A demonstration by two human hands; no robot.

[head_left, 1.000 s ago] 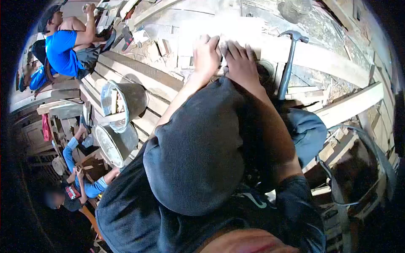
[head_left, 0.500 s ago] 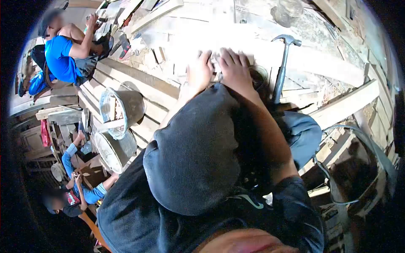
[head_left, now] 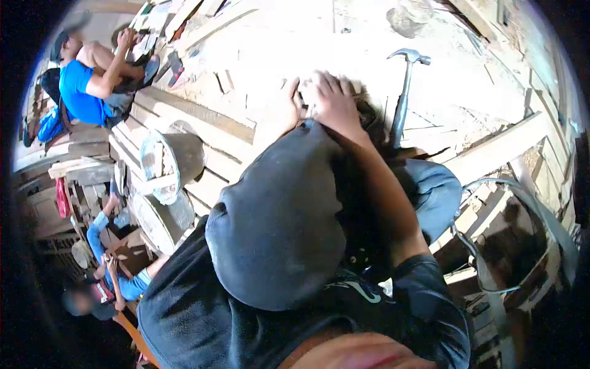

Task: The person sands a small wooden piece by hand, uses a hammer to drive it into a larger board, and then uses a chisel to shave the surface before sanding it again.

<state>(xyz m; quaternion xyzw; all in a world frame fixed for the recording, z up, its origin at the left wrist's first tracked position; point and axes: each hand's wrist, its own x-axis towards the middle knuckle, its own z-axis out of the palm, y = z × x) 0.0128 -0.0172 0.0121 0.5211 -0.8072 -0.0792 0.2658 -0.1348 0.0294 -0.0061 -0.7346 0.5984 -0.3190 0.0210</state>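
My left hand (head_left: 289, 103) and my right hand (head_left: 335, 106) are close together over the brightly lit boards, just beyond my raised knee (head_left: 279, 215). Both have curled fingers, around something pale and small that glare hides. A claw hammer (head_left: 402, 101) lies to the right of my right hand, its head pointing away from me. Beside my right wrist is the rim of a dark round container (head_left: 367, 114), partly covered by my arm.
To the left stand a bucket (head_left: 192, 154) with pale pieces inside and a second bucket (head_left: 153, 221). A person in a blue shirt (head_left: 83, 92) squats at upper left; another person (head_left: 132, 286) sits at lower left. Long planks (head_left: 504, 144) and a hose-like loop (head_left: 534, 203) lie right.
My hands have drawn closer together, and the right fingers have curled more. The whole view has shifted slightly; the hammer lies as before beside my right hand.
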